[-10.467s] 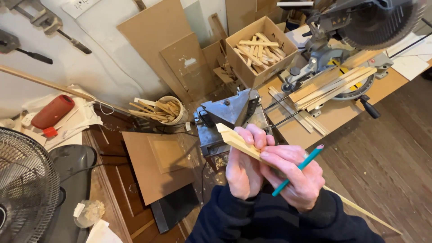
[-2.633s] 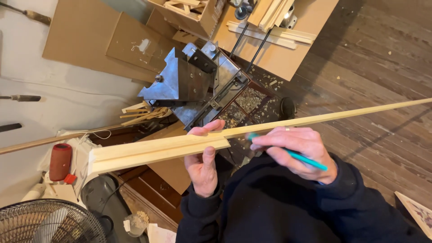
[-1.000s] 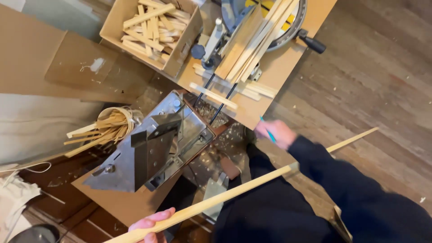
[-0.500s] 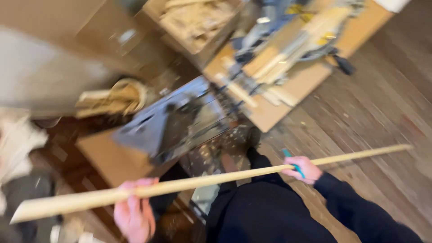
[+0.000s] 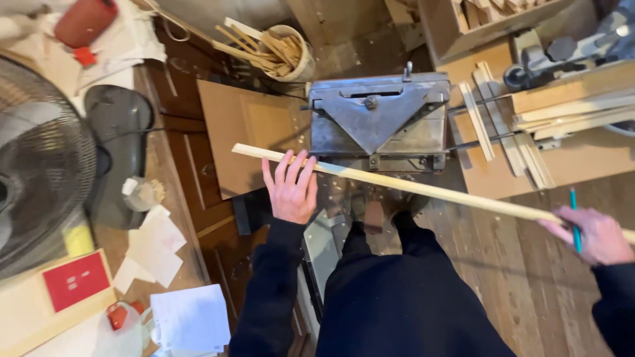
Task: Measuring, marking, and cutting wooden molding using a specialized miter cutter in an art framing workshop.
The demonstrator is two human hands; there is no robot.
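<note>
A long, thin, pale wood strip (image 5: 430, 190) runs slantwise from upper left to the right edge, in front of a grey metal cutting machine (image 5: 377, 122). My left hand (image 5: 291, 192) lies against the strip near its left end, fingers spread and pointing away from me. My right hand (image 5: 592, 235) grips the strip near the right edge and also holds a teal pencil (image 5: 574, 215) upright between its fingers. My dark sleeves and trousers fill the lower middle.
A saw bench with several wood strips (image 5: 569, 109) stands at the right, a box of offcuts (image 5: 489, 16) behind it. A bucket of sticks (image 5: 288, 49) is at the back. A fan (image 5: 40, 178), a brown board (image 5: 245, 132) and papers (image 5: 192, 317) lie left.
The view has swung down and left, and the blur is gone. The strip's left end has come in front of the grey machine. My left hand's fingers have spread against it; my right hand keeps hold.
</note>
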